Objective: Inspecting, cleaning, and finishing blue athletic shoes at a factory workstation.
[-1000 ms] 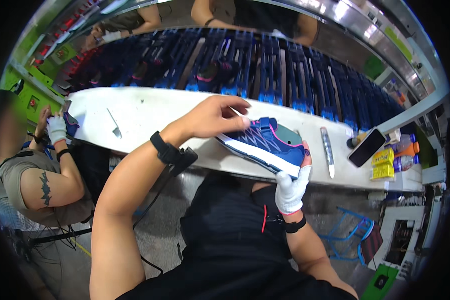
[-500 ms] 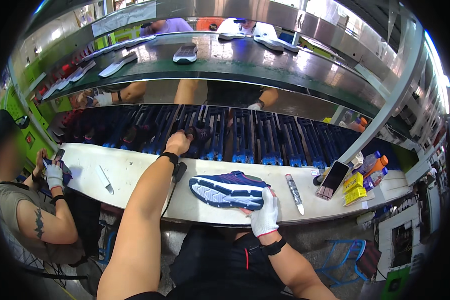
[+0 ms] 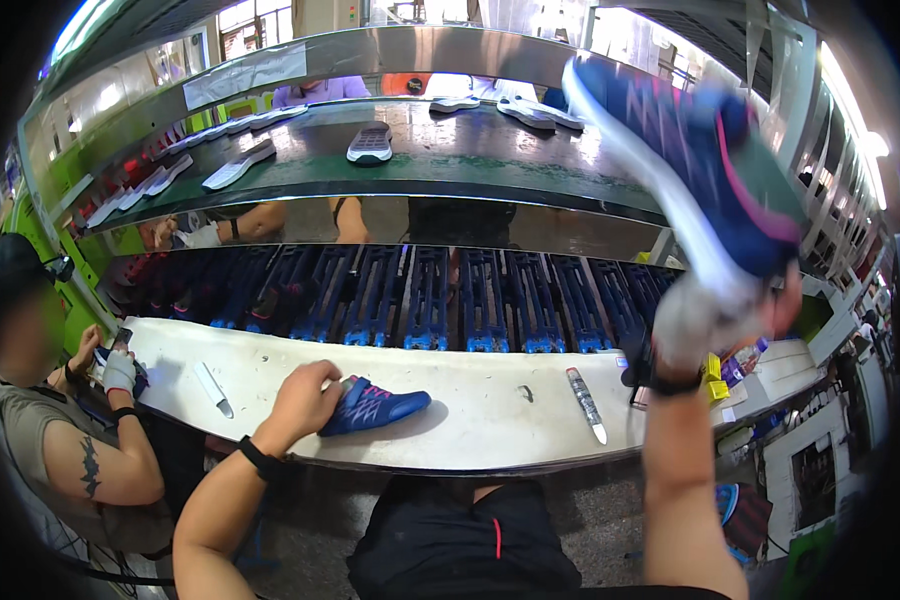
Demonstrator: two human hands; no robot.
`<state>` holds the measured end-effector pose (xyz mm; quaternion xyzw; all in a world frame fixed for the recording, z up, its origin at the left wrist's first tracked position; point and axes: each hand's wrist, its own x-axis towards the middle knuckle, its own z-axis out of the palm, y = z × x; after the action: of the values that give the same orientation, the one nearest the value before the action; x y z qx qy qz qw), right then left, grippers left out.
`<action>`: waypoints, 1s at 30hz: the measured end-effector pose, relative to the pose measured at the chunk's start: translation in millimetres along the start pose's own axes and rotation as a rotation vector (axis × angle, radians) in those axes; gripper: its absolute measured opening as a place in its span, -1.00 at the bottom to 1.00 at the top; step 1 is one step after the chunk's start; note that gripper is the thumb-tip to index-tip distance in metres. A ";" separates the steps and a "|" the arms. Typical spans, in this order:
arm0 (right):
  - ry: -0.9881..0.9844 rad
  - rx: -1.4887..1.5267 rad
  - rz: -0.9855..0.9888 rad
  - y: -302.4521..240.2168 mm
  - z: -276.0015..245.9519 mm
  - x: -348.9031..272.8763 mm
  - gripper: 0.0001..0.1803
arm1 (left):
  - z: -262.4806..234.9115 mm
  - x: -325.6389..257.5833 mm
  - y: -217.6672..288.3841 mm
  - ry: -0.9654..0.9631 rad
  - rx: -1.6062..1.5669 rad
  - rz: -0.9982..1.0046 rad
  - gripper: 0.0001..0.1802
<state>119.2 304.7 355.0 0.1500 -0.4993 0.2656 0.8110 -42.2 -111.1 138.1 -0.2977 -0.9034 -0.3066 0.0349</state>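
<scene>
My left hand [image 3: 308, 402], bare and closed, grips the heel end of a blue shoe upper [image 3: 382, 410] with pink and pale patterning. The upper lies on the white worktop, its toe pointing right; no thick sole shows on it. Raised high on the right, my right hand [image 3: 692, 325] in a white glove is closed around a navy sneaker [image 3: 675, 150] with a white sole and pink trim. The sneaker is tilted, toe up and to the left, and smeared by motion. Its heel hides some of the right fingers.
Behind the white worktop [image 3: 470, 420] runs a row of blue metal racks [image 3: 485, 310]. A belt shelf above carries loose soles [image 3: 371, 143]. A plastic-wrapped marker-like tool [image 3: 586, 405] and a white-handled blade [image 3: 213, 388] lie on the worktop. A co-worker [image 3: 90, 440] sits at left.
My right hand has lifted the sneaker from the worktop up and to the right. My left hand has brought the shoe upper from the racks onto the worktop.
</scene>
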 end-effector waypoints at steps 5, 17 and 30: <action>-0.355 -0.576 -0.408 97.4 108.9 112.4 -0.44 | 39.9 16.5 79.3 0.066 0.177 0.645 -0.53; -1.685 -0.379 -0.136 94.7 236.7 -106.6 -0.43 | 78.1 -8.2 142.7 0.168 -0.576 0.723 -0.39; -1.127 -0.261 0.170 77.6 186.6 -113.7 -0.75 | 77.7 -38.2 179.9 0.218 -0.370 0.724 -0.30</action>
<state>-103.1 241.0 337.3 0.1263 -0.8925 0.1451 0.4079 99.1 28.0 161.8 -0.5631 -0.6610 -0.4614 0.1818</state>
